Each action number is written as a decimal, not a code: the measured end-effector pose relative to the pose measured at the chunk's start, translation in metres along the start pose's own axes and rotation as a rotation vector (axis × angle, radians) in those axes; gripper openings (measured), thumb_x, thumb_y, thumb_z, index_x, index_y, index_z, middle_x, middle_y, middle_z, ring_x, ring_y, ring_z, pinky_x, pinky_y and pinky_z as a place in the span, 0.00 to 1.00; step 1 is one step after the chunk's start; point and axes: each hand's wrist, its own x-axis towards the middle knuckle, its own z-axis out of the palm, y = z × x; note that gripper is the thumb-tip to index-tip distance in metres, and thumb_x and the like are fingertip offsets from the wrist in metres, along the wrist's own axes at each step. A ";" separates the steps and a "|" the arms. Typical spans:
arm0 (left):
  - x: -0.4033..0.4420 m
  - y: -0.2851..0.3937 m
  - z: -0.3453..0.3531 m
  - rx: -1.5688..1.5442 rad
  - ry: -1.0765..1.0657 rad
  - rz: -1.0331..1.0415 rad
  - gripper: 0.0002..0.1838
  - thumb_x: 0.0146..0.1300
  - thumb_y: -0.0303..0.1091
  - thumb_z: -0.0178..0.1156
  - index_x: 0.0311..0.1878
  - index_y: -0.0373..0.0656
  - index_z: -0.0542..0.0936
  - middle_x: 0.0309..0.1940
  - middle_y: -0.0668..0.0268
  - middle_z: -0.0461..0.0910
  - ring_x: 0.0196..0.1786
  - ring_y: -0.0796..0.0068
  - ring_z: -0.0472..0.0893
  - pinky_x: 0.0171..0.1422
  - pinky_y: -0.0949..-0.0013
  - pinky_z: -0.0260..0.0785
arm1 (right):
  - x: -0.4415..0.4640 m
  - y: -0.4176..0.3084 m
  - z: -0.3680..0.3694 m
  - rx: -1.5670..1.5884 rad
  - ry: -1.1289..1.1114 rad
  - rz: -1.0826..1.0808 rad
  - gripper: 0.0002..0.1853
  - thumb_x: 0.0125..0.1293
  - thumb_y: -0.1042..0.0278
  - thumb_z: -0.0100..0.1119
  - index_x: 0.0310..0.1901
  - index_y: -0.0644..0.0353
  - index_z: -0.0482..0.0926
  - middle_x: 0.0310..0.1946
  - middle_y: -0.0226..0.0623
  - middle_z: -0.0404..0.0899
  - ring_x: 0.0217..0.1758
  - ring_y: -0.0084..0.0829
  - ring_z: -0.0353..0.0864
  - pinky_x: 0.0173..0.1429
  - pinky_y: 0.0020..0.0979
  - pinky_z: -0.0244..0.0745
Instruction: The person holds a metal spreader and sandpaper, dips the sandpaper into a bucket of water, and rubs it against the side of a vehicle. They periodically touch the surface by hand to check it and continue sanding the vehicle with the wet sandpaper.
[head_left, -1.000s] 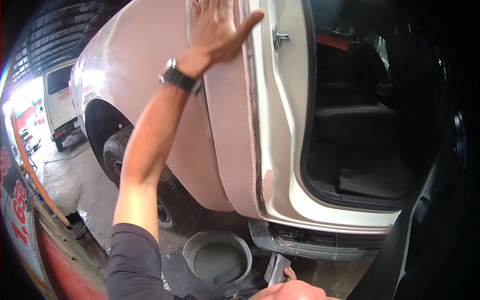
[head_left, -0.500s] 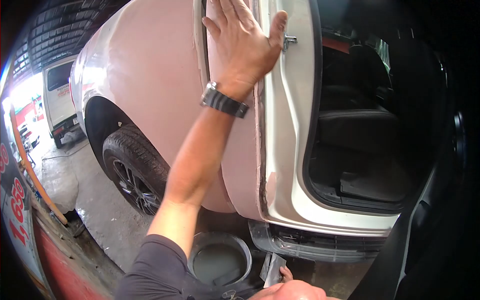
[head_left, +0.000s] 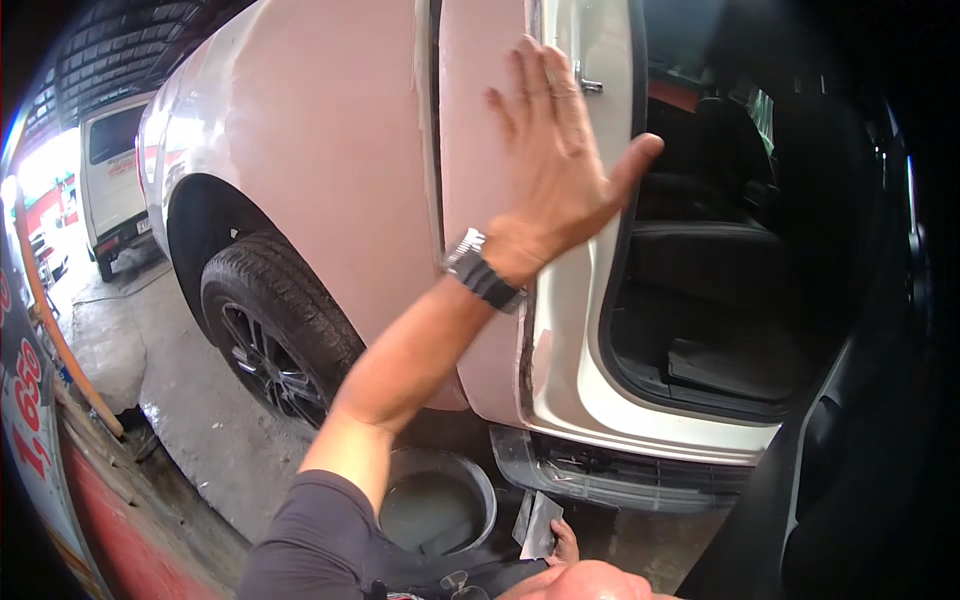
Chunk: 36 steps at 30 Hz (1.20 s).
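Two hands in play: right hand (head_left: 566, 541) clasping, left hand (head_left: 556, 165) spread wide!
Down low, the right fingers grasp one flat grey piece (head_left: 543, 525) near one bucket (head_left: 489, 500) of murky liquid; up goes the left arm (head_left: 410, 352), one watch (head_left: 487, 283) on it, fingers splayed and gripping nothing, palm toward the pink panel (head_left: 478, 140), contact unclear; one wheel (head_left: 262, 350) sits leftward, one white truck (head_left: 113, 185) farther off.

Worn on my head, one wide-angle camera looks forward and down from behind my left hand (head_left: 560, 165), facing the car's side (head_left: 325, 170) close up, my right hand (head_left: 566, 541) near the bottom edge.
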 end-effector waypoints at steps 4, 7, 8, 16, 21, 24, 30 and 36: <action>0.037 -0.063 -0.010 0.185 -0.016 0.117 0.61 0.65 0.77 0.40 0.75 0.21 0.45 0.76 0.33 0.42 0.81 0.40 0.40 0.79 0.35 0.32 | -0.004 -0.002 -0.003 -0.001 0.025 0.000 0.21 0.63 0.72 0.58 0.59 0.67 0.75 0.50 0.41 0.83 0.50 0.37 0.85 0.57 0.40 0.80; 0.081 -0.058 -0.025 0.119 -0.067 0.078 0.59 0.66 0.75 0.36 0.75 0.23 0.40 0.77 0.36 0.37 0.81 0.43 0.36 0.81 0.41 0.26 | -0.011 -0.004 0.001 0.001 -0.015 -0.008 0.21 0.63 0.71 0.59 0.58 0.67 0.75 0.50 0.41 0.83 0.50 0.38 0.85 0.57 0.40 0.81; 0.098 -0.055 -0.029 0.141 -0.125 -0.016 0.57 0.68 0.74 0.31 0.75 0.24 0.36 0.78 0.38 0.33 0.82 0.47 0.32 0.83 0.47 0.21 | -0.011 -0.004 0.002 0.005 -0.015 -0.013 0.21 0.63 0.71 0.59 0.58 0.67 0.75 0.50 0.41 0.83 0.50 0.38 0.85 0.57 0.40 0.81; 0.104 -0.047 0.002 0.263 0.027 -0.132 0.58 0.68 0.74 0.33 0.75 0.22 0.37 0.78 0.36 0.33 0.81 0.45 0.32 0.83 0.46 0.22 | -0.008 -0.003 0.000 -0.049 0.007 -0.010 0.23 0.62 0.71 0.59 0.59 0.67 0.75 0.50 0.41 0.83 0.51 0.36 0.85 0.59 0.37 0.79; 0.051 -0.030 0.007 0.214 -0.022 -0.044 0.58 0.67 0.74 0.32 0.75 0.23 0.37 0.78 0.38 0.31 0.82 0.49 0.28 0.83 0.46 0.20 | -0.002 -0.001 0.004 -0.050 -0.009 0.002 0.22 0.63 0.71 0.58 0.59 0.67 0.75 0.50 0.40 0.83 0.51 0.35 0.84 0.59 0.37 0.78; 0.007 -0.041 0.006 0.084 0.022 0.153 0.59 0.65 0.74 0.43 0.76 0.25 0.42 0.78 0.36 0.39 0.81 0.42 0.37 0.79 0.34 0.29 | -0.005 0.000 0.006 -0.037 0.003 -0.004 0.22 0.63 0.71 0.58 0.58 0.67 0.75 0.49 0.40 0.83 0.51 0.36 0.85 0.59 0.37 0.79; 0.026 -0.082 -0.017 0.178 -0.135 0.331 0.58 0.65 0.75 0.41 0.77 0.28 0.43 0.79 0.42 0.40 0.81 0.46 0.38 0.80 0.39 0.27 | -0.014 -0.005 0.008 -0.033 0.035 0.003 0.23 0.61 0.71 0.58 0.58 0.67 0.75 0.49 0.42 0.83 0.51 0.38 0.85 0.59 0.40 0.79; 0.143 -0.078 -0.025 0.151 -0.220 0.123 0.58 0.65 0.77 0.32 0.77 0.27 0.40 0.79 0.43 0.34 0.82 0.53 0.33 0.84 0.49 0.27 | -0.023 -0.010 0.020 0.009 -0.005 -0.006 0.23 0.61 0.72 0.59 0.58 0.67 0.75 0.49 0.42 0.83 0.50 0.38 0.85 0.58 0.41 0.80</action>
